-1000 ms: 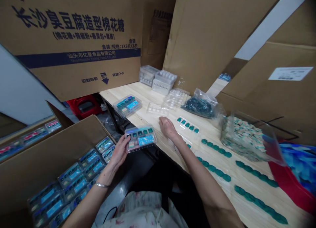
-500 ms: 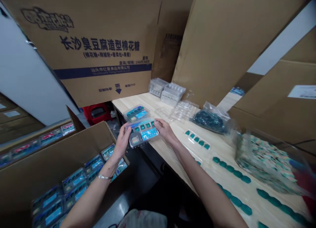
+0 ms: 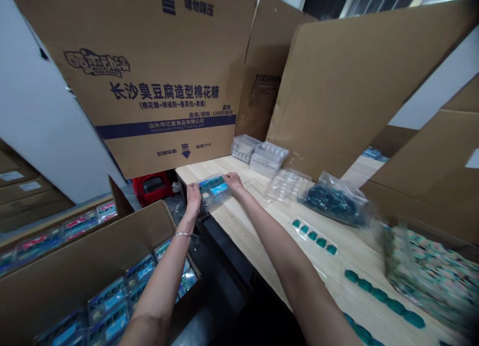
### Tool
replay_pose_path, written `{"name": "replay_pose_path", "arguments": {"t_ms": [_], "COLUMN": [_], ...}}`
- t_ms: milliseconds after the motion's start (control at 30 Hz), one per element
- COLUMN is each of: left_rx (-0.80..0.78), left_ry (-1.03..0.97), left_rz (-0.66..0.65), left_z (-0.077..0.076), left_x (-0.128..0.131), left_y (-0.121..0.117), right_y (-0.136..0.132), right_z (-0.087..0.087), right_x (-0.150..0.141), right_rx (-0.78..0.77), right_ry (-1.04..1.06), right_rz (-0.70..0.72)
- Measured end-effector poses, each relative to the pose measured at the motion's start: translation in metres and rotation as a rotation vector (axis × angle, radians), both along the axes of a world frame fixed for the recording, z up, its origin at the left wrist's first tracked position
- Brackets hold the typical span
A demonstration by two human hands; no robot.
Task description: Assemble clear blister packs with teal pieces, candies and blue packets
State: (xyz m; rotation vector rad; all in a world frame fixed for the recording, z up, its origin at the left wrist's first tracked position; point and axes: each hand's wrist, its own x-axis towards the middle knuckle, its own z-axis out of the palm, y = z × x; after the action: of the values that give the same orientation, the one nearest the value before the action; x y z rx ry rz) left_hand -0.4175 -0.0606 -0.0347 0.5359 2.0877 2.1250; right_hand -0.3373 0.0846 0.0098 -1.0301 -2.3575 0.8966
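While left hand (image 3: 193, 197) and right hand (image 3: 234, 181) pinch its opposite ends, one rectangular pack (image 3: 217, 188), clear glossy plastic; beneath, pale wooden bench (image 3: 241, 223).

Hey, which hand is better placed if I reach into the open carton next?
Probably your left hand: it's at the left end of the plastic pack, nearer the open carton. Your right hand is at the pack's other end, farther away over the table.
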Motion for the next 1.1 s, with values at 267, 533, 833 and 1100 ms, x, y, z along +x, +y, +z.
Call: {"name": "replay_pose_path", "arguments": {"t_ms": [267,533,833,1100], "left_rx": [0.012,0.065,0.182,0.327], "left_ry": [-0.099,-0.009,0.231,-0.802], "left_rz": [0.044,0.064,-0.313,-0.796], "left_z": [-0.007,0.015,0.041,0.051], "left_x": [0.009,0.024,0.128,0.149], "left_y": [-0.001,-0.019,-0.051,-0.034], "right_y": [-0.005,-0.025,-0.008,-0.071], "right_z": [0.004,-0.018,-0.02,0.009], "right_x": [0.01,0.115,0.14,0.209], "right_rx": [0.064,0.478,0.496,0.62], "right_ry": [-0.076,-0.431,-0.314,0.086], "right_rz": [-0.038,-0.167,-0.05,0.133]}}
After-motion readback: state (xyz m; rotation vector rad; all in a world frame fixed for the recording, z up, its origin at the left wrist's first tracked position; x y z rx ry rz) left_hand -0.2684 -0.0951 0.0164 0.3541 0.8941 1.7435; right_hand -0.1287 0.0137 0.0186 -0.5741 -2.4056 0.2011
